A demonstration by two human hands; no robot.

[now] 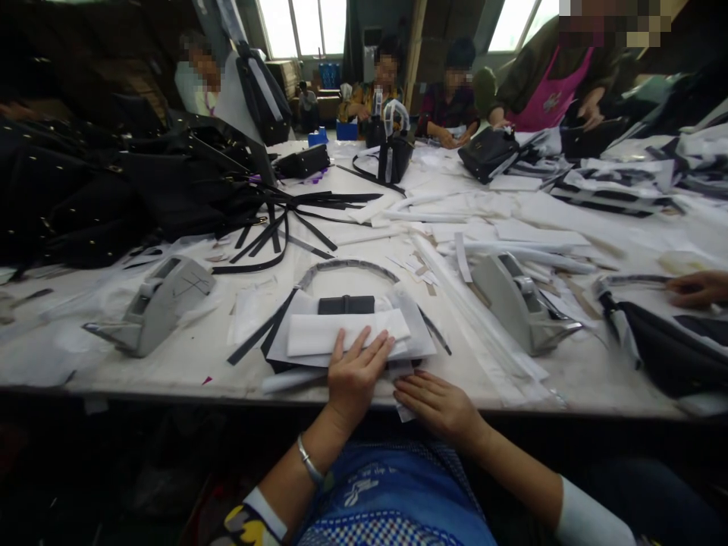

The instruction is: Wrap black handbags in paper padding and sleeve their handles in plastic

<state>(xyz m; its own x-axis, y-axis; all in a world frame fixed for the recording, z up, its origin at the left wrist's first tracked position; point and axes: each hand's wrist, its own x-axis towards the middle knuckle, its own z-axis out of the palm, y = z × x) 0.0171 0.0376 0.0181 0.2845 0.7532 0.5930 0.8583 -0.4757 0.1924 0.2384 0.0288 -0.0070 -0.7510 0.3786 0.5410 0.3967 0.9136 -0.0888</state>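
Note:
A black handbag (346,305) lies flat before me, its wrapped handle (346,264) arching away on the far side. A pale sheet (424,343) covers most of it, topped by a folded white foam sheet (312,334). My left hand (357,373) rests on the foam with its fingers spread and stretched out. Just right of it, at the table's near edge, my right hand (440,406) has its fingers together over a translucent strip (405,414); its thumb is hidden. A white roll (293,379) pokes out at the bag's near left.
Grey tape dispensers stand at left (162,307) and right (515,303). Black straps (296,201) and a heap of black bags (85,189) fill the far left. Long plastic sleeves (472,318) lie at right. A co-worker's hand (697,290) touches another bag (660,345); several people work opposite.

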